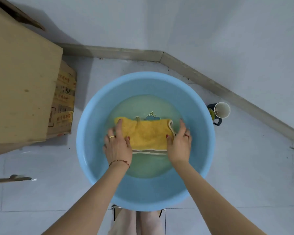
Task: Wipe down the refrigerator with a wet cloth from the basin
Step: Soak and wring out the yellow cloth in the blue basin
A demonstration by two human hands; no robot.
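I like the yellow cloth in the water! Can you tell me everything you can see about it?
The yellow cloth looks soft and fuzzy, like a towel, with pale trim along its edges and a small loop at its far edge. It lies folded flat in shallow water in the blue basin on the floor, so it looks wet. The left hand rests on its left end and the right hand holds its right end, thumbs on top.

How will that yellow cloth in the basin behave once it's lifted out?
The yellow cloth lies folded in the water in the blue basin, so it will probably sag limply, feel heavy for its size, and drip. Both hands grip its ends, left hand, right hand, which should limit sagging.
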